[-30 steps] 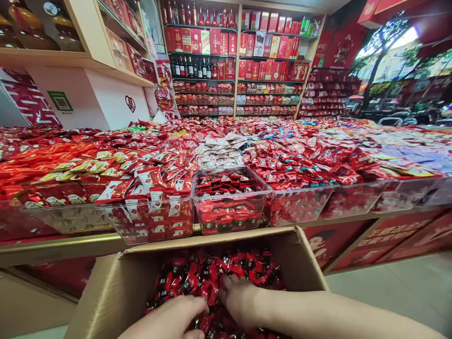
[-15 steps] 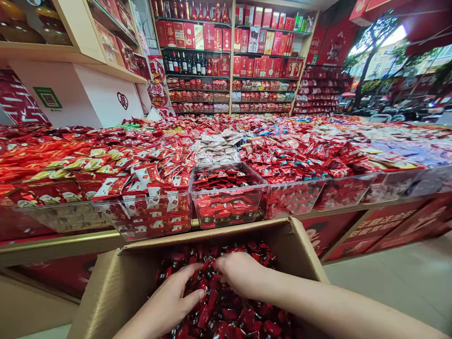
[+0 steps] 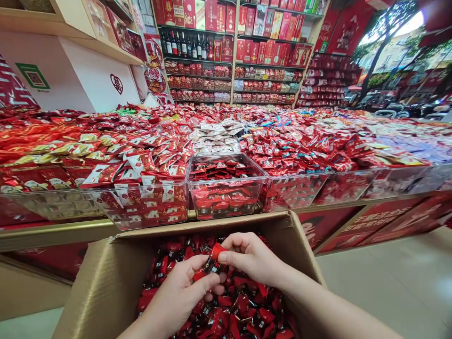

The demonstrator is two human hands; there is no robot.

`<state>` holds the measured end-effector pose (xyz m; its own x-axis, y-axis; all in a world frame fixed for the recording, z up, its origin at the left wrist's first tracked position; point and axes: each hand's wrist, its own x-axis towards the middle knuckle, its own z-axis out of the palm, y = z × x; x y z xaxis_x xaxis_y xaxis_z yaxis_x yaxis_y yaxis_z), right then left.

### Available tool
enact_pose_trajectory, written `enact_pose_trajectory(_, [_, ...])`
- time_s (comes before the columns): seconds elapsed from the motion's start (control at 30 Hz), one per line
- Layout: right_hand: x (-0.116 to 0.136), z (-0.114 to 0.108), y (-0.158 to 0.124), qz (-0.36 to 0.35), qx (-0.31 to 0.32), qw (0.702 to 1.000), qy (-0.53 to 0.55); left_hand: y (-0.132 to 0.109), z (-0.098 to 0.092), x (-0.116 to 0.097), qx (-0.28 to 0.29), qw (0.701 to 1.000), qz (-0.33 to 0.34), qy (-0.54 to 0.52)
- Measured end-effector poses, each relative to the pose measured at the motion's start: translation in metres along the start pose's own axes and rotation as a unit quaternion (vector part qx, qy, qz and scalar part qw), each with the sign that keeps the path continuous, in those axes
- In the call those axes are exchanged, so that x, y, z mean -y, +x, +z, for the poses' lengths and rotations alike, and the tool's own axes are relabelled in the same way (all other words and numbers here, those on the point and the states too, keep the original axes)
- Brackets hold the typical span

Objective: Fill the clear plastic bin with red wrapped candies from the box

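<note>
Over an open cardboard box [image 3: 95, 278], my left hand [image 3: 183, 287] and my right hand [image 3: 247, 259] come together on a small wrapped candy [image 3: 214, 261] in red and black. The right thumb and fingers pinch its upper red end. My left fingers and thumb close around its lower part; whether they hold a second piece is hard to make out. Beneath both hands, the box is filled with loose candies [image 3: 243, 310] in the same red and black wrappers.
Just beyond the box stands a clear plastic bin [image 3: 228, 186], partly filled with similar red packets. Bins heaped with red-and-white packets [image 3: 141, 165] and other sweets line the counter. Shelves with bottles [image 3: 187, 47] and red boxes rise behind. Tiled floor [image 3: 388, 273] lies at right.
Both hands have come up from among the candies, and a wrapped candy now shows between them. The view has tilted slightly downward.
</note>
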<state>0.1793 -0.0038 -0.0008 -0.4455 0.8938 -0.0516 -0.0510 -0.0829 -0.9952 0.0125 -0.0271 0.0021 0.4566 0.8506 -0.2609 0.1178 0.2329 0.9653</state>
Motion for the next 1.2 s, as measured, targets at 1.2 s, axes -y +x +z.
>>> enact_pose_trajectory(1.2, [0.145,-0.059,0.080,-0.207,-0.103,0.913,-0.336,0.011,-0.084,-0.044,-0.310,0.868,0.214,0.325])
